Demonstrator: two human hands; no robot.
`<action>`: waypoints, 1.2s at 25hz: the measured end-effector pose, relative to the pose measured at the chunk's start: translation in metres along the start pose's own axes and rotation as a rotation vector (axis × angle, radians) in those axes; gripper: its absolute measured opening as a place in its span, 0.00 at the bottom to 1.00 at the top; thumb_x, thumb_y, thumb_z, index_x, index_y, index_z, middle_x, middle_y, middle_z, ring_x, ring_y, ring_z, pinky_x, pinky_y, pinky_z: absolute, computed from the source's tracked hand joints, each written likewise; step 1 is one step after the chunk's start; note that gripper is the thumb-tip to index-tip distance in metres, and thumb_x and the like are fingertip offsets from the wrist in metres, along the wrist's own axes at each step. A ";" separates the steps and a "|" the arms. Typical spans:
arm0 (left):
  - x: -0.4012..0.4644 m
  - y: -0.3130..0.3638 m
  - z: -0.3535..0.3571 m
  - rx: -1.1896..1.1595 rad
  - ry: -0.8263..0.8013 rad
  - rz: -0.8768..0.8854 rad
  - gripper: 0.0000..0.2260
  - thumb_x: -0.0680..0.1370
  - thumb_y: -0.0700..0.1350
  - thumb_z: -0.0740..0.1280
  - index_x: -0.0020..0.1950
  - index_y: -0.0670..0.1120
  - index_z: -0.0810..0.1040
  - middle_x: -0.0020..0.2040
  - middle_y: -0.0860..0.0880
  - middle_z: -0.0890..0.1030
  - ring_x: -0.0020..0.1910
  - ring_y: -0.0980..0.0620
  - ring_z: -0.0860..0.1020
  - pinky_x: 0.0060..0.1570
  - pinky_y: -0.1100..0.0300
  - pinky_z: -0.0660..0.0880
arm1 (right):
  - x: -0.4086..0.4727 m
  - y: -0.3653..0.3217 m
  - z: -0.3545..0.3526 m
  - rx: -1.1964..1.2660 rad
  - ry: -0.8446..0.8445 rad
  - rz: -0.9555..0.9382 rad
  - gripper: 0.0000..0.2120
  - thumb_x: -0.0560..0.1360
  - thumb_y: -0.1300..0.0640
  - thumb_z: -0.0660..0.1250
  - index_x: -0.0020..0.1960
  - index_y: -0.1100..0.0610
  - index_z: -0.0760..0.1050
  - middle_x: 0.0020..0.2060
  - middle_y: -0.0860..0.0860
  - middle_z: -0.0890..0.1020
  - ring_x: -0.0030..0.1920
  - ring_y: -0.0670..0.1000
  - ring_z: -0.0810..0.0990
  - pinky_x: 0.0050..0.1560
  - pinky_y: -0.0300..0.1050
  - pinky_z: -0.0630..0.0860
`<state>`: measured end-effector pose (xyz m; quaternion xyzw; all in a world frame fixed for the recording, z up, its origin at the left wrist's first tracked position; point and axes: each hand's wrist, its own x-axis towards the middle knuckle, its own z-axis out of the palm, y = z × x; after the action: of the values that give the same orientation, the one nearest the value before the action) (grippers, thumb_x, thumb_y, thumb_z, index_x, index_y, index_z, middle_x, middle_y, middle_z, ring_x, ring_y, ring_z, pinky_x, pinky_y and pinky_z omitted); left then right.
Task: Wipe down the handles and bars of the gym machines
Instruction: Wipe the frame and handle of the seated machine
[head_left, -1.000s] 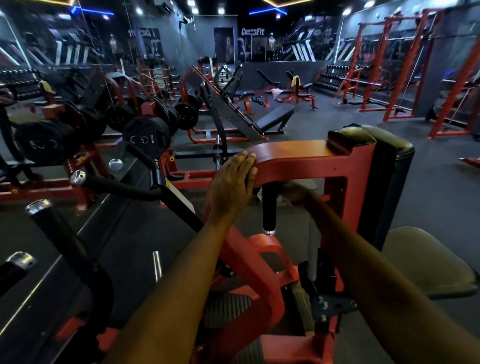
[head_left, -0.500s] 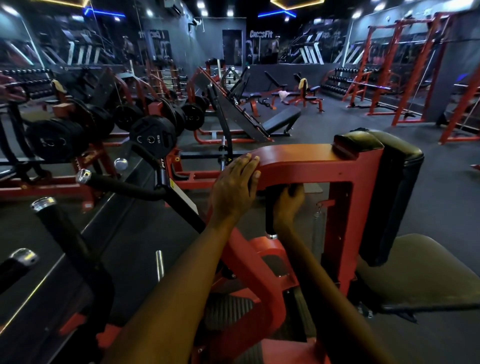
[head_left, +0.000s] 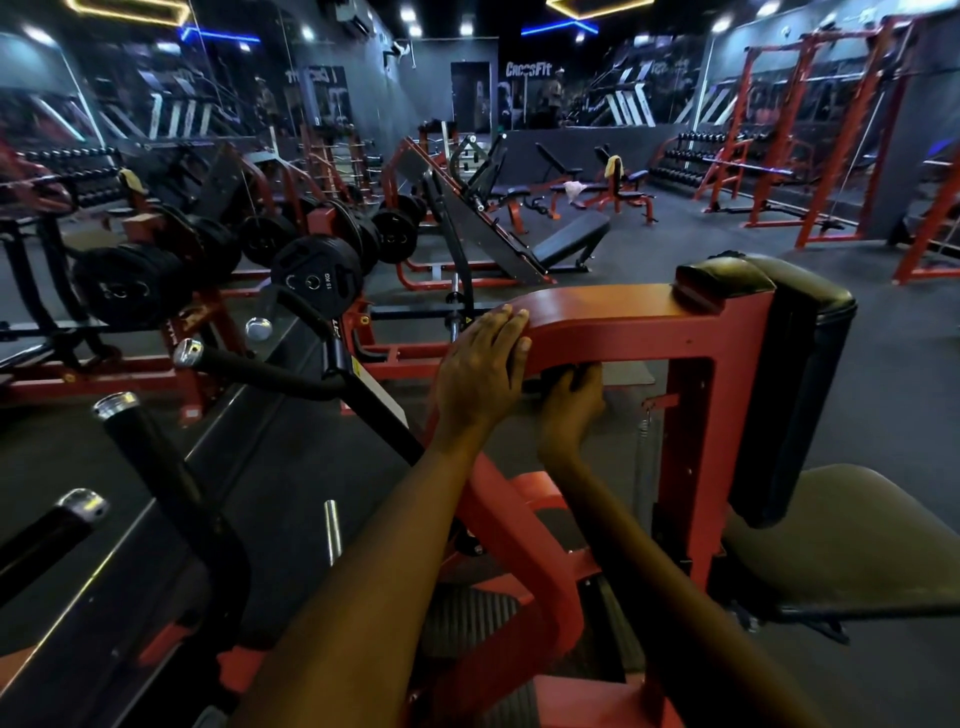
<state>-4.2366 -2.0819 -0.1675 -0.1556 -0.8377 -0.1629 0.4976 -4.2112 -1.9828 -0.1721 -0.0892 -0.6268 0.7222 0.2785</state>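
A red machine frame (head_left: 623, 317) stands right in front of me, its top beam bending down at the left corner. My left hand (head_left: 480, 369) rests on that corner, fingers laid over the top and thumb against the side. Just under the beam, my right hand (head_left: 571, 410) grips the short black handle (head_left: 537, 385) at its very top. The hand hides nearly all of the handle. No cloth shows in either hand.
A black back pad (head_left: 800, 364) and an olive seat (head_left: 852, 540) sit to the right. Black chrome-capped bars (head_left: 260, 366) (head_left: 166, 483) jut out at the left. Beyond them are loaded weight plates (head_left: 317, 280), benches and red racks (head_left: 831, 145).
My right hand came out from behind the frame, took the black handle and slid up to its top. My left hand stayed on the red corner.
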 end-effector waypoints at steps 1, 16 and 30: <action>0.000 0.000 -0.001 -0.006 -0.007 -0.003 0.20 0.83 0.51 0.53 0.65 0.43 0.76 0.63 0.43 0.79 0.58 0.43 0.80 0.49 0.50 0.79 | 0.013 0.000 -0.004 -0.097 -0.031 0.043 0.15 0.80 0.63 0.55 0.66 0.65 0.67 0.58 0.62 0.76 0.59 0.58 0.75 0.60 0.47 0.70; -0.008 -0.004 -0.002 -0.103 -0.042 -0.037 0.20 0.84 0.53 0.53 0.67 0.43 0.74 0.65 0.43 0.77 0.61 0.43 0.77 0.50 0.48 0.79 | 0.038 0.040 -0.035 -0.182 -0.248 0.015 0.14 0.78 0.67 0.57 0.54 0.58 0.79 0.47 0.52 0.81 0.47 0.48 0.77 0.48 0.42 0.73; -0.009 -0.003 0.000 -0.044 0.010 -0.040 0.22 0.84 0.54 0.50 0.66 0.43 0.76 0.64 0.43 0.78 0.62 0.44 0.77 0.54 0.51 0.79 | 0.020 0.049 -0.049 -0.070 -0.339 0.089 0.11 0.78 0.70 0.58 0.57 0.62 0.75 0.40 0.49 0.79 0.36 0.35 0.78 0.39 0.31 0.74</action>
<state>-4.2341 -2.0854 -0.1755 -0.1488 -0.8344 -0.1923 0.4947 -4.2186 -1.9334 -0.2244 -0.0033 -0.6851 0.7162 0.1333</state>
